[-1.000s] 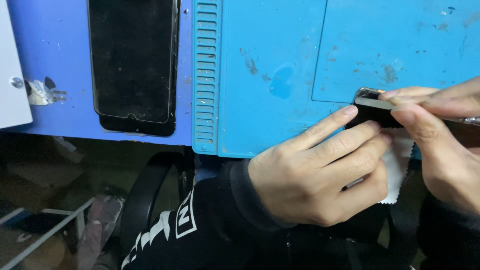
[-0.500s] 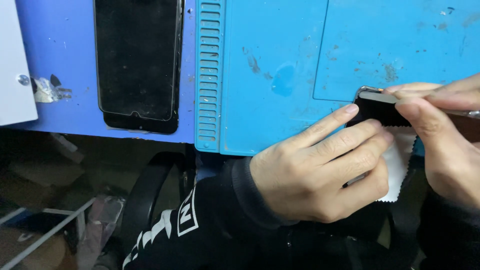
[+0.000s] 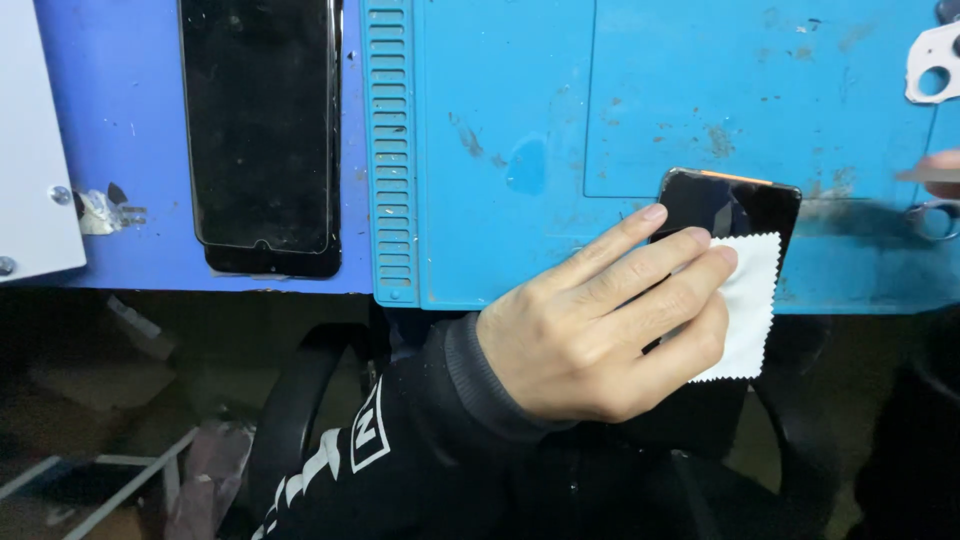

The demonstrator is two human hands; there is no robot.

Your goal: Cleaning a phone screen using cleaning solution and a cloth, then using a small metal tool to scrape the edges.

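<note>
My left hand (image 3: 600,330) lies over a small black phone (image 3: 730,200) that juts past the near edge of the blue work mat (image 3: 520,100). Its fingers are stretched flat across the phone's glass and press a white zigzag-edged cloth (image 3: 748,310) against it. The thumb is hidden underneath. Only a blurred fingertip of my right hand (image 3: 945,160) shows at the right edge, apart from the phone, with a thin grey metal tool (image 3: 922,175) under it.
A larger black phone screen (image 3: 262,130) lies face up on the darker blue surface at the left. A white box (image 3: 30,150) sits at the far left and a white camera-frame part (image 3: 935,60) at the top right. A dark chair (image 3: 300,400) is below the table edge.
My right hand has pulled away from the phone to the right edge of view. The phone's black face and the white cloth are now uncovered. My left hand stays on them.
</note>
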